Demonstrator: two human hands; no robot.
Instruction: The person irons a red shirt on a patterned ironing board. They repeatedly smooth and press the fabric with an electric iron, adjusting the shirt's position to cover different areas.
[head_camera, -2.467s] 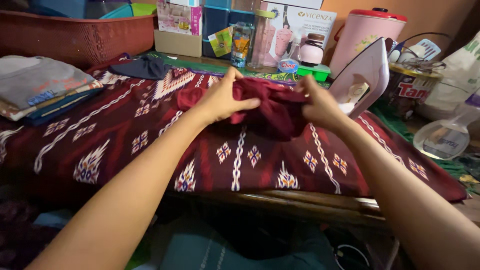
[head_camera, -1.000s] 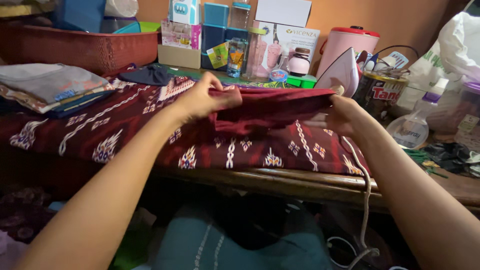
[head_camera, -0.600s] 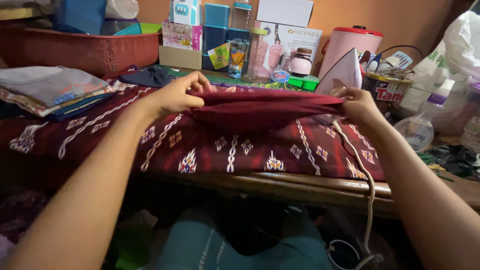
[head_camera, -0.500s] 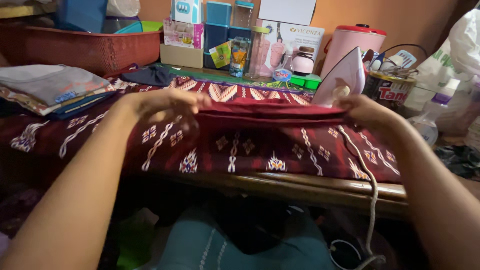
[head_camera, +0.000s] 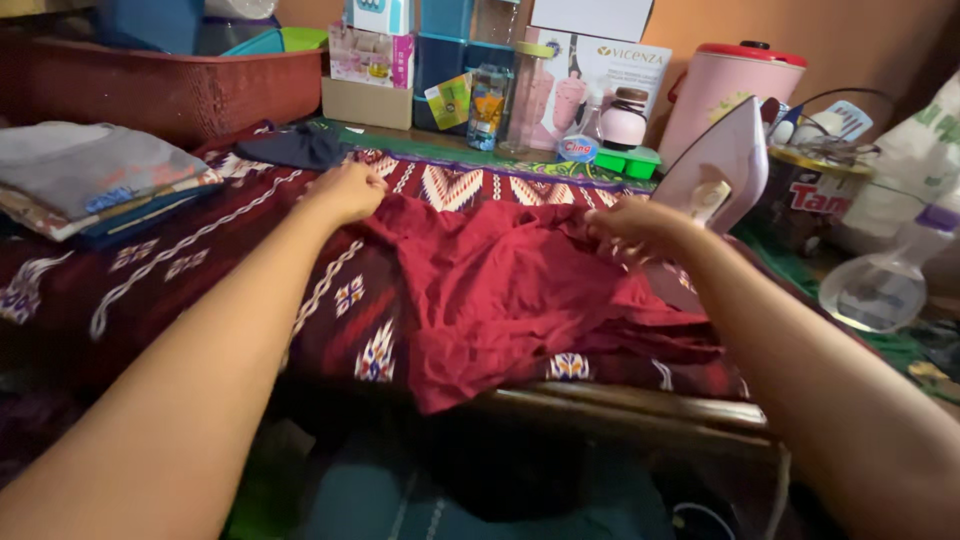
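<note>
Both hands, the left hand (head_camera: 348, 190) and right hand (head_camera: 628, 222), pinch closed on the far edge of a red garment (head_camera: 500, 290) spread over the patterned cloth (head_camera: 180, 270), best pulled taut and even.

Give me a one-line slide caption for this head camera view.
Both hands, left hand and right hand, spread a dark red garment across a patterned cloth, an upright iron beside it.
</note>
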